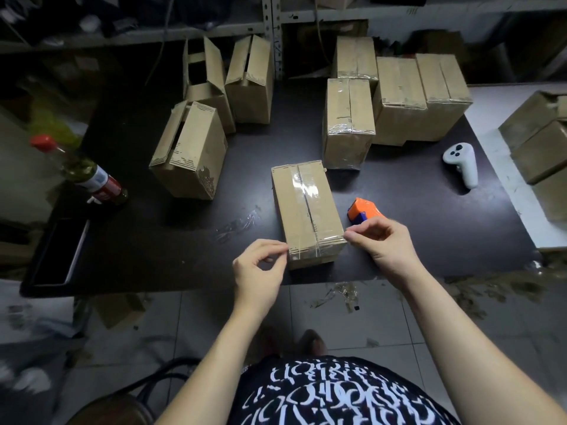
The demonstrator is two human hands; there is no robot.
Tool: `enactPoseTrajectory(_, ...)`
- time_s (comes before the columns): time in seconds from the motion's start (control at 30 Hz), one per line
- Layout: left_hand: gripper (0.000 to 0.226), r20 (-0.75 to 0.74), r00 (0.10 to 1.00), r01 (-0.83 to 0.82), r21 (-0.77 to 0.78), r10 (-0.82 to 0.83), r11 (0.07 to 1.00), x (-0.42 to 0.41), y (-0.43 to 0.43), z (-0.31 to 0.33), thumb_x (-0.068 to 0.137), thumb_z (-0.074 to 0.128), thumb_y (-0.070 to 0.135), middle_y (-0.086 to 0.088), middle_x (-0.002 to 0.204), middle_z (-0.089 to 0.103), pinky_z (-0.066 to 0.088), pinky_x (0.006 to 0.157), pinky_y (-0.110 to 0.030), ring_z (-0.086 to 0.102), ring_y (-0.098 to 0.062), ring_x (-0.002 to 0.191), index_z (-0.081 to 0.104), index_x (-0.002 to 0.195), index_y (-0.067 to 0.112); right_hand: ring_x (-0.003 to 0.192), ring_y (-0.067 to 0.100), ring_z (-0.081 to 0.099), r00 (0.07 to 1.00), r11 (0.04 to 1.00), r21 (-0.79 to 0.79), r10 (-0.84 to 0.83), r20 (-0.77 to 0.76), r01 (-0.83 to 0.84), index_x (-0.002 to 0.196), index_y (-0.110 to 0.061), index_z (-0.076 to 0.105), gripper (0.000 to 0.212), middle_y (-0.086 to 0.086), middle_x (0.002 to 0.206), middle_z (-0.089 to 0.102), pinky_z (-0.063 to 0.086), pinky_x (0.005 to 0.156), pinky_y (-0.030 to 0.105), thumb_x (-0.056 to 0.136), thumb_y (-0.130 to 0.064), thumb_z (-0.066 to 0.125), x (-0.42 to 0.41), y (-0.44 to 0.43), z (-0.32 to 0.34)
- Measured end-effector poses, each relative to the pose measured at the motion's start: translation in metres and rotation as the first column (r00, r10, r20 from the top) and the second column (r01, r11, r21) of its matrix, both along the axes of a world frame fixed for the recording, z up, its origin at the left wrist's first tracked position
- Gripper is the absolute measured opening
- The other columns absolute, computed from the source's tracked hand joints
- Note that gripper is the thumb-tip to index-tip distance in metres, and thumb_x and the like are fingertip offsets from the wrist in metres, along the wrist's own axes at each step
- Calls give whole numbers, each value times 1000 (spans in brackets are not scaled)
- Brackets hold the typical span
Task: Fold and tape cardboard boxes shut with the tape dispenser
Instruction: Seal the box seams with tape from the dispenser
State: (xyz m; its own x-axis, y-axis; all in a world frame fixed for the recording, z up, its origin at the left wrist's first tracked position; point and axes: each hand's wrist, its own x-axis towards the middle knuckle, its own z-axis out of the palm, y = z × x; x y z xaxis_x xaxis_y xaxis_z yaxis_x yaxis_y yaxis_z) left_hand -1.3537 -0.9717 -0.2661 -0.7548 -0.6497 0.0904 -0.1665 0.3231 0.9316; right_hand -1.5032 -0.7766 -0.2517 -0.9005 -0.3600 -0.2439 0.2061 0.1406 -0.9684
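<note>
box: (306,207) near table (153,240) edge, centre; flaps closed, tape already down the long seam.
step: I'm laying a cross strip over the near end.
left hand: (260,271) pinched on the strip's left end, at the box's left corner.
right hand: (380,240) pinched on the right end, at the right corner.
how: keep strip taut and level, press ends down the sides, rub out wrinkles.
dispenser: (363,213) set down right of the box, just beyond my right hand.
unsealed boxes: (190,148) back left.

On the table (171,240): eight cardboard boxes, five taped shut (306,207) and three with open flaps (190,151). One orange tape dispenser (365,214), one white controller (461,162), one red-capped bottle (82,170). Two hands.
</note>
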Motion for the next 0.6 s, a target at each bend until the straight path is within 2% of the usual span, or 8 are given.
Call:
enactPoseTrajectory(0.2, 20, 107, 992, -73, 13, 71, 997, 2, 3, -1, 86, 76, 5, 18, 84, 76, 53, 72, -21, 70, -7, 81, 82, 89, 24, 87, 9, 75, 995, 997, -23, 78, -69, -79, 96, 7, 74, 16, 5, 92, 80, 54, 81, 14, 81, 11, 78, 4, 4, -2)
enactPoseTrajectory(0.33, 14, 100, 993, -66, -18, 68, 998, 1, 3, 1, 85, 79, 11, 16, 86, 77, 54, 75, -19, 70, 3, 84, 83, 92, 23, 88, 10, 74, 986, 991, -9, 129, -106, -131, 92, -3, 77, 22, 0, 91, 80, 54, 82, 14, 82, 16, 74, 4, 8, -4)
enactPoseTrajectory(0.47, 22, 25, 997, 77, -240, -73, 968, 0, -8, -6, 82, 80, 2, 9, 100, 77, 57, 85, -44, 71, -5, 95, 81, 98, 17, 96, 15, 74, 959, 980, 13, 194, -208, -196, 95, -3, 79, 24, 5, 102, 77, 57, 87, 20, 79, 14, 79, 6, 9, -5)
enactPoseTrajectory(0.6, 29, -44, 975, 171, -474, -217, 864, 0, -21, -10, 77, 82, -3, 3, 110, 74, 53, 82, -46, 68, -15, 103, 80, 101, 13, 99, 15, 70, 906, 970, 115, 239, -348, -212, 94, -15, 82, 25, 3, 105, 72, 55, 88, 22, 77, 3, 85, 6, 5, -6)
